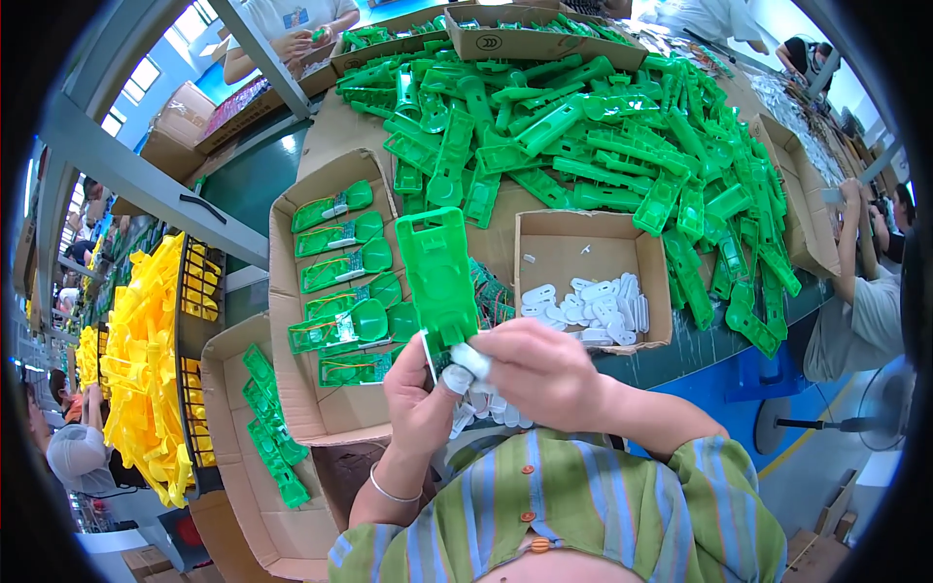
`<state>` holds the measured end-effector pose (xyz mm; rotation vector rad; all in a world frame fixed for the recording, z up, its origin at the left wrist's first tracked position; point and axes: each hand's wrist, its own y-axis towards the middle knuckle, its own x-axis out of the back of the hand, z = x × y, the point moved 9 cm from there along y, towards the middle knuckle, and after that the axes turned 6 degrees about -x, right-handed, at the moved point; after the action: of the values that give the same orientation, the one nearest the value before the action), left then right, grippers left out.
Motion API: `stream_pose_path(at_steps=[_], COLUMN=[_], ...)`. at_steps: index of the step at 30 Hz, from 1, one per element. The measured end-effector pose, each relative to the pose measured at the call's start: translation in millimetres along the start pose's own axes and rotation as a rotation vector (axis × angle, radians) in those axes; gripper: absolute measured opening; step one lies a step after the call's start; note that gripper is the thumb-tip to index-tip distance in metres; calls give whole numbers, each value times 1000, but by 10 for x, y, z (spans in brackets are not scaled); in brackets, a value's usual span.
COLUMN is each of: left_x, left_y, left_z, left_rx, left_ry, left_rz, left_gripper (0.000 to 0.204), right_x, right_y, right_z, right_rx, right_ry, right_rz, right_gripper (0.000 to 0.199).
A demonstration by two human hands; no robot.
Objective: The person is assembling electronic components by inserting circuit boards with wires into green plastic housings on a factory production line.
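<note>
Upright in front of my chest is a long green plastic housing (434, 262), its hollow inside showing. My left hand (416, 400) grips its lower end, fingers closed, with a white covering on the thumb. At that same end my right hand (549, 374) is closed in a pinch, and white shows at its fingertips. What those fingers hold, if anything, is hidden. Below the hands lie loose white plastic pieces (505, 413). Left of the housing, a shallow cardboard tray (335, 420) bears several green shells (345, 267) fitted with small boards and wires.
A big heap of green housings (583, 136) covers the far table. A cardboard box (583, 233) of white plastic pieces (603, 306) stands right of my hands. Another carton (233, 486) with green parts is at left, beside yellow parts (146, 360) in a black crate. Other people work around.
</note>
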<state>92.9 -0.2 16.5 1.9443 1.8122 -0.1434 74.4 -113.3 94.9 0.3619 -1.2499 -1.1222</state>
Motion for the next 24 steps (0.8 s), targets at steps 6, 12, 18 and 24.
stream_pose_path(at_steps=[6, 12, 18, 24], left_x=[-162, 104, -9, -252], left_y=[51, 147, 106, 18], left_z=[-135, -351, -379, -114], left_rx=[69, -120, -46, 148], left_ry=[-177, 527, 840, 80], left_rz=[0, -13, 180, 166], left_gripper=[26, 42, 52, 30], right_x=[-300, -569, 86, 573], right_y=[-221, -698, -138, 196], right_z=[-436, -419, -590, -526], right_rx=[-563, -985, -175, -373], right_ry=[505, 1128, -403, -331], right_rz=[429, 743, 522, -79], right_gripper=[56, 17, 22, 21])
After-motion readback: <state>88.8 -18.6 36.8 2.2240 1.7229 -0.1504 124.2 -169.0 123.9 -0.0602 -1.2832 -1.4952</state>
